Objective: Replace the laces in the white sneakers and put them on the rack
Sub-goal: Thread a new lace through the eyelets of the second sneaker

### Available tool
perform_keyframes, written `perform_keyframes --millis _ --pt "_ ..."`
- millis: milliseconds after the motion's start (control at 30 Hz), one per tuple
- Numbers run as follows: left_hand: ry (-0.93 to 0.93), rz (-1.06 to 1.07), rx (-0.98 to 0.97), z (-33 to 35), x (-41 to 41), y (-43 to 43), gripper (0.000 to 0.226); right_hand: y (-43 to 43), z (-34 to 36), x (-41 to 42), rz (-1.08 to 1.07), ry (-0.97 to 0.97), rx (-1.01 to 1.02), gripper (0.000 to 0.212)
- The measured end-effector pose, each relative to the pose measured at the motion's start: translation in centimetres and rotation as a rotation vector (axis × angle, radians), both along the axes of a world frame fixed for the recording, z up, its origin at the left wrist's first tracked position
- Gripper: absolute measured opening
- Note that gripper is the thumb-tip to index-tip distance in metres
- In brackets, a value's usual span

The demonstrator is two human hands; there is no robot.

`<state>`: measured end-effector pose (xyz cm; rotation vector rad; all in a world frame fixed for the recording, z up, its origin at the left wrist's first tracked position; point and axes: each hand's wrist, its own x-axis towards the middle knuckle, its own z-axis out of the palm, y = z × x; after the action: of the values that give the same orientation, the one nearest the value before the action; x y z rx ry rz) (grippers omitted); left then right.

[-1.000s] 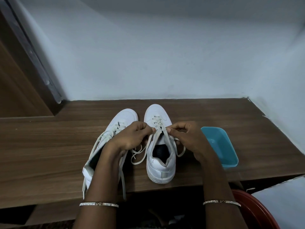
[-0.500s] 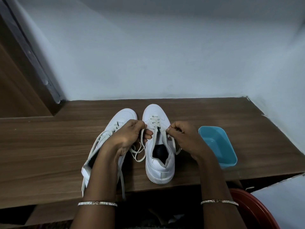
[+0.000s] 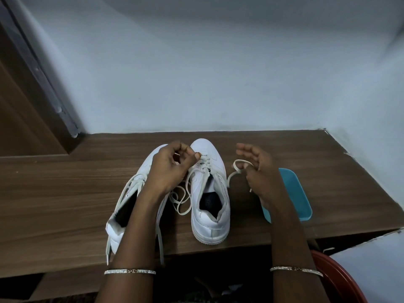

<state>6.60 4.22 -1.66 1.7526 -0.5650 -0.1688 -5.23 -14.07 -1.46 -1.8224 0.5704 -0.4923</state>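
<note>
- Centrally, the left hand [image 3: 170, 167] is curled, thumb and forefinger pinching the white lace [image 3: 237, 169] at the front eyelets of the nearer-to-centre sneaker [image 3: 209, 215].
- The right hand [image 3: 260, 171] is half open, fingers loosely raised, its thumb holding a loop of the same lace out to the right of that shoe.
- That sneaker stands upright, toe toward the wall; loose lace lies coiled just beside it on the left.
- The second sneaker [image 3: 115, 228] lies tilted on its side under the left forearm, its laces trailing over the near edge.
- A thin bangle [image 3: 130, 271] circles each forearm.
- Both shoes rest on a dark wood-grain surface [image 3: 65, 193]; a shallow blue tray [image 3: 299, 200] sits just right of the right hand.
- Behind is a plain pale wall [image 3: 218, 73], a brown door frame [image 3: 32, 84] at left, and a red tub [image 3: 341, 278] at lower right.
- Compared with half a second ago, the right hand has moved away from the shoe, drawing lace out sideways, and the left hand has shifted toward the toe.
</note>
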Motion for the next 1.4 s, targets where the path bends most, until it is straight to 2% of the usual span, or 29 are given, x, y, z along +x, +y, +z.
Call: perform_keyframes --millis 133,267,400,567,667,767,900,1033,1167,1300,1400 --pt "-0.094 -0.11 -0.008 0.3 -0.8 -0.7 0.004 0.2 1.4 -0.3 0.139 0.051 -0.177 0.048" --pt "-0.255 -0.241 0.079 0.7 -1.9 -1.8 0.025 0.8 3.1 -0.2 0.235 -0.039 -0.253 0.04" --pt "-0.092 -0.358 -0.016 1.0 -2.3 -2.2 0.027 0.9 3.4 -0.3 0.216 -0.061 -0.179 0.024" --pt "-0.02 -0.289 -0.033 0.9 -2.9 -2.8 0.029 0.8 3.2 -0.4 0.145 -0.109 -0.096 0.007" --pt "0.044 -0.347 -0.049 1.0 -2.9 -2.8 0.025 0.5 3.0 -0.4 0.119 -0.109 -0.114 0.007" --pt "0.132 -0.382 -0.128 1.4 -2.8 -2.7 0.031 0.3 3.0 -0.6 0.112 -0.12 -0.118 0.009" --pt "0.138 -0.38 -0.234 1.5 -2.8 -2.7 0.025 0.4 3.3 -0.7 0.118 -0.165 0.024 0.012" --pt "0.164 -0.311 -0.236 1.2 -2.6 -2.9 0.013 0.0 3.2 -1.0 0.157 -0.154 0.069 0.012" --pt "0.146 -0.208 -0.191 0.9 -2.1 -2.9 0.012 -0.5 3.2 -1.8 0.138 -0.152 0.168 0.016" --pt "0.005 0.007 -0.095 0.1 -1.3 -2.6 0.012 -1.8 3.2 -2.9 0.016 -0.241 0.362 0.02" --pt "-0.024 0.091 -0.035 -0.2 -1.2 -2.6 0.013 -2.5 3.1 -3.3 -0.034 -0.341 0.548 0.021"
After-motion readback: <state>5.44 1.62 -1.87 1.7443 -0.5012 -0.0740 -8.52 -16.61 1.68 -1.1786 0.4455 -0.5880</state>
